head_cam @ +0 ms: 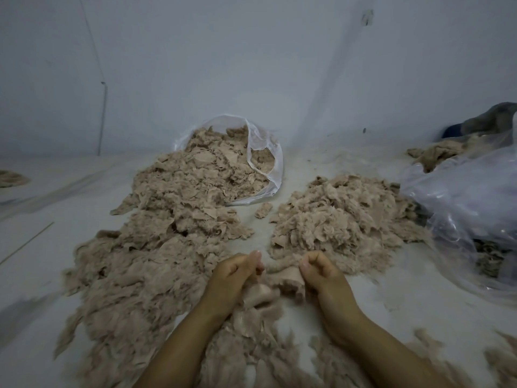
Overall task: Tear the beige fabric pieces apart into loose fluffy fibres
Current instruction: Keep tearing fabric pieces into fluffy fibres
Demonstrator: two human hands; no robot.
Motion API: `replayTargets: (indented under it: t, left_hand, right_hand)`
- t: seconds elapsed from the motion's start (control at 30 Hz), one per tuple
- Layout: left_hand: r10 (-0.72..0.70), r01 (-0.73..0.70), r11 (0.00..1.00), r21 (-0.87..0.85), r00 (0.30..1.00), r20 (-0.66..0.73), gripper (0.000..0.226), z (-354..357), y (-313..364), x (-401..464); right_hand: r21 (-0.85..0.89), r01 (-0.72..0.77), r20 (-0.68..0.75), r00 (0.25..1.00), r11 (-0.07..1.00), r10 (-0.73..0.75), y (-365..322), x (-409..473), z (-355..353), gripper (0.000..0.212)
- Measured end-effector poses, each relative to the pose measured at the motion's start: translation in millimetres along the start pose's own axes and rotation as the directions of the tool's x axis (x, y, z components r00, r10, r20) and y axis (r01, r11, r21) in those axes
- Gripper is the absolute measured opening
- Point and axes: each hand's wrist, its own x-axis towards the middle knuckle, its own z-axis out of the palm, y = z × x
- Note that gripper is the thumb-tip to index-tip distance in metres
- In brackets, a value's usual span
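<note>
1. Left hand (pixel 236 271) and right hand (pixel 317 268) each pinch one beige fabric piece (pixel 282 278) (stretched between them), low centre.
2. A bare floor (pixel 260 228) strip separates the spilling pile (pixel 167 219) from the fluffy heap (pixel 344 219).
3. Clear bag (pixel 464 208) crowds the right edge.

Head camera, looking forward-down, close over floor (pixel 307 169).

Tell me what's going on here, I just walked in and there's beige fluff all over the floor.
A person is pulling a beige fabric piece apart, the left hand and right hand each gripping one end. A long heap of the same material spills from a clear plastic bag on the left, and a smaller pile lies to the right. Loose fluff lies under the forearms.
</note>
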Motion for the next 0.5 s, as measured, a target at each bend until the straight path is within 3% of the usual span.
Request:
replayTargets:
  t: [0.13,0.23,0.33,0.4,0.5]
  left_hand:
    - [-0.006,-0.013,0.987,0.161,0.993,0.118,0.050,9.0,11.5,4.2]
    - [0.029,-0.062,0.973,0.224,0.989,0.148,0.016,23.6,19.3,10.2]
    - [0.071,-0.072,0.979,0.189,0.997,0.011,0.029,30.8,18.1,12.8]
    - [0.018,-0.009,0.991,0.132,0.998,-0.068,0.030,34.8,14.2,13.7]
    - [-0.089,0.078,0.996,-0.047,0.947,-0.309,0.026,28.2,11.5,20.7]
  right_hand:
    - [-0.170,0.049,0.039,0.998,0.984,-0.043,3.9,-1.2,2.9,0.015]
    - [-0.194,0.060,0.011,0.998,0.979,-0.059,3.7,-0.9,2.6,0.014]
    - [-0.149,0.047,0.007,0.999,0.988,-0.046,0.7,-0.7,2.4,0.010]
    - [-0.128,0.010,0.053,0.999,0.992,-0.003,-1.0,-1.8,3.5,0.011]
    - [-0.179,-0.044,0.126,0.990,0.983,0.067,-3.9,-5.0,0.3,0.017]
